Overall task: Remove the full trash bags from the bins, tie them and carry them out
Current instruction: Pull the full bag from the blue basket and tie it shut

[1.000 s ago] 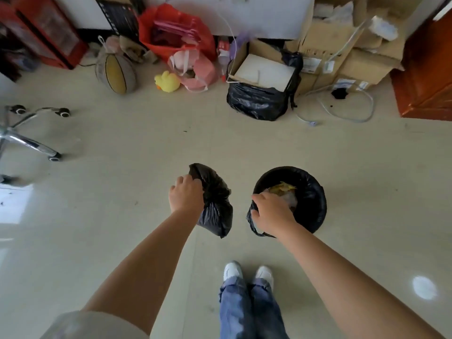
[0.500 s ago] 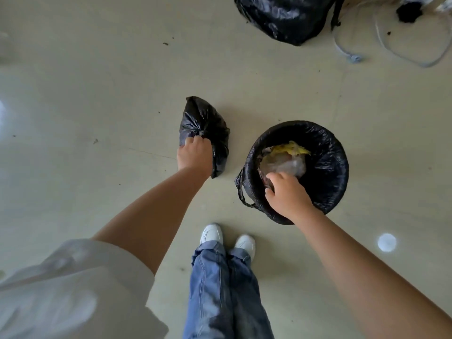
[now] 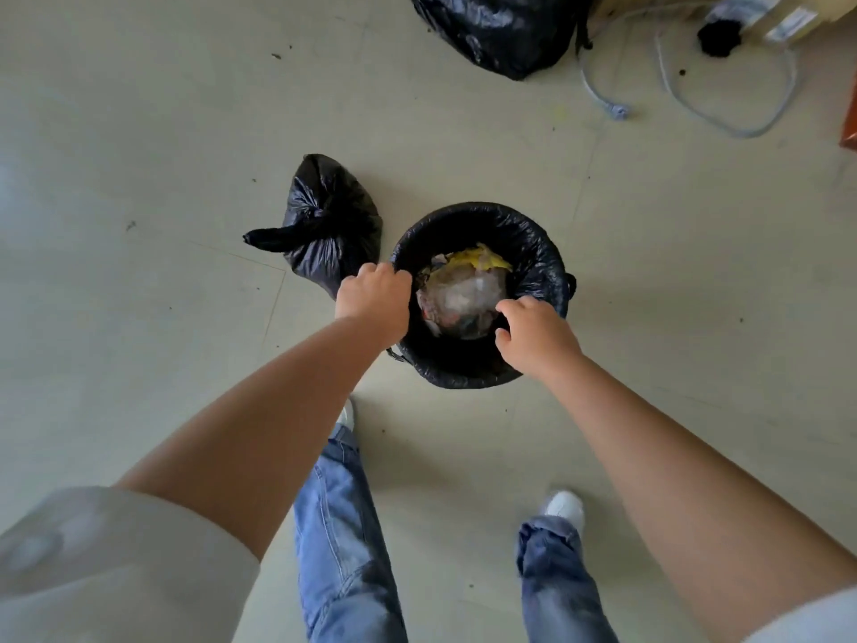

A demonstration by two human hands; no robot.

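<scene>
Both hands now grip the bin liner; tied bag released.

Between your hands sits a round bin lined with a glossy black plastic bag, yellow scraps and cloudy clear plastic trash inside. Beyond your left hand, a knotted black plastic bag lies on the pale beige floor. You wear faded blue jeans, white shoes and white sleeves.

The person wears white short sleeves, faded blue jeans and white shoes.
</scene>
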